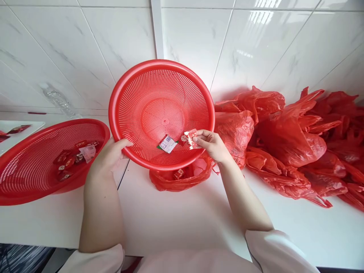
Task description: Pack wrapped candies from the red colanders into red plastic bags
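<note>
A round red plastic colander is held tilted above the table. My left hand is closed on its left rim, thumb over the edge. Inside the colander lies a small packet with a white label. Over the right side of the bowl, my right hand pinches a small red-and-white wrapped packet between thumb and fingers. Below the colander sits an open red plastic bag with small red packets partly visible in it.
At the left stands another red colander with several small red packets inside. A clear plastic bottle lies near the tiled wall behind it, by a white tray. Several filled red plastic bags crowd the white table at the right.
</note>
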Action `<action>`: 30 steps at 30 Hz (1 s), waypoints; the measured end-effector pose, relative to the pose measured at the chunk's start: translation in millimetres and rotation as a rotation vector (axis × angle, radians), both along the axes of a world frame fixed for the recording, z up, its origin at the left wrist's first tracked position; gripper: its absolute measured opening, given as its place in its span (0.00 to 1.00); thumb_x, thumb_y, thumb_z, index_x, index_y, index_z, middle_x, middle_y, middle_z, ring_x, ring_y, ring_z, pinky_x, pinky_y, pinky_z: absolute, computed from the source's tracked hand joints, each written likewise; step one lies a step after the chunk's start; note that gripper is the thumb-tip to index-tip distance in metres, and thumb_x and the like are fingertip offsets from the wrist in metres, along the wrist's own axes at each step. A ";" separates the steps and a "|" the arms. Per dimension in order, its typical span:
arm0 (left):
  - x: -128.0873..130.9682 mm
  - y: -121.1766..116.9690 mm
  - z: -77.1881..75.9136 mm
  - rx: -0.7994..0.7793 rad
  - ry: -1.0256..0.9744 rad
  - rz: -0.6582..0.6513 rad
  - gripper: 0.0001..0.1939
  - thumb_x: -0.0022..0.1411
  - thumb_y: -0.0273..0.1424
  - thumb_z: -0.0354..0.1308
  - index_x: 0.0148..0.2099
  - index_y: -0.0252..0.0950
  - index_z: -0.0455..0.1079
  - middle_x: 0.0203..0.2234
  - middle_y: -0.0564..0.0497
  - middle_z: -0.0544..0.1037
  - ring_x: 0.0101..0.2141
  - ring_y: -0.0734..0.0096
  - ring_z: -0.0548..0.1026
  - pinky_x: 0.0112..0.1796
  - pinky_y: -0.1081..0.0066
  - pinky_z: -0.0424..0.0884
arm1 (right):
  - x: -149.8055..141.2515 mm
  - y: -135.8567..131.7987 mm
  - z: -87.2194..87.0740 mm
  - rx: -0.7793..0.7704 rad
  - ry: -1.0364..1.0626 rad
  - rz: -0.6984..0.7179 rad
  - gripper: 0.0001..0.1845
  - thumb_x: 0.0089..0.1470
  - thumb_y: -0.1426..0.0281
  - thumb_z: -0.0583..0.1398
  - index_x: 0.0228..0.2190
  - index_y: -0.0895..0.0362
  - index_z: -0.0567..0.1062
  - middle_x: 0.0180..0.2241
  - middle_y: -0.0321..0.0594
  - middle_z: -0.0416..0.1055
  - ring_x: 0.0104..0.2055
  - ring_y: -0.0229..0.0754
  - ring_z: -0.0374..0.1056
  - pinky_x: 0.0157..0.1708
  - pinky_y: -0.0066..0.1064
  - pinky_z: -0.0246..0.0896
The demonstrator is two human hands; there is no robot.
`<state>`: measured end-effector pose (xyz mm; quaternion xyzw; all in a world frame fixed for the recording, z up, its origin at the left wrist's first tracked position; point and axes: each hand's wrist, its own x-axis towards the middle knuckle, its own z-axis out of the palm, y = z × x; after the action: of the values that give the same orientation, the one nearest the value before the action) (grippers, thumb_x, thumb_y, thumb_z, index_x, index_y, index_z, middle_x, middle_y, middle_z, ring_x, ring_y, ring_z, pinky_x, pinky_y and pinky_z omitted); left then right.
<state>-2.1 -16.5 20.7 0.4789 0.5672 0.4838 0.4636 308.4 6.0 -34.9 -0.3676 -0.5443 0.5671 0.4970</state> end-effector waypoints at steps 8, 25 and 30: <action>-7.0 3.8 -4.3 0.051 -0.035 0.034 0.11 0.52 0.29 0.62 0.40 0.34 0.71 0.37 0.47 0.78 0.37 0.60 0.75 0.33 0.66 0.71 | 5.3 -4.4 2.0 0.113 -0.113 0.100 0.15 0.51 0.61 0.66 0.38 0.57 0.78 0.37 0.40 0.77 0.38 0.40 0.73 0.42 0.34 0.69; 1.8 -1.3 -3.0 -0.017 0.064 0.064 0.11 0.50 0.31 0.62 0.38 0.37 0.72 0.35 0.50 0.77 0.35 0.62 0.74 0.35 0.64 0.72 | -16.6 -9.7 -5.9 0.508 -1.003 -0.164 0.13 0.63 0.68 0.54 0.46 0.55 0.73 0.45 0.45 0.73 0.47 0.45 0.69 0.47 0.36 0.63; 14.6 -7.9 -1.5 -0.059 0.070 -0.041 0.12 0.48 0.33 0.63 0.38 0.38 0.72 0.34 0.47 0.77 0.37 0.57 0.75 0.33 0.63 0.73 | -35.3 -9.1 -20.0 0.442 -1.428 -0.214 0.14 0.60 0.69 0.54 0.47 0.59 0.71 0.49 0.54 0.68 0.52 0.56 0.62 0.47 0.44 0.61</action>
<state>12.5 -24.4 19.2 0.4931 0.5872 0.4403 0.4671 273.1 -3.1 -54.9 -0.5881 -0.7967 0.0173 0.1379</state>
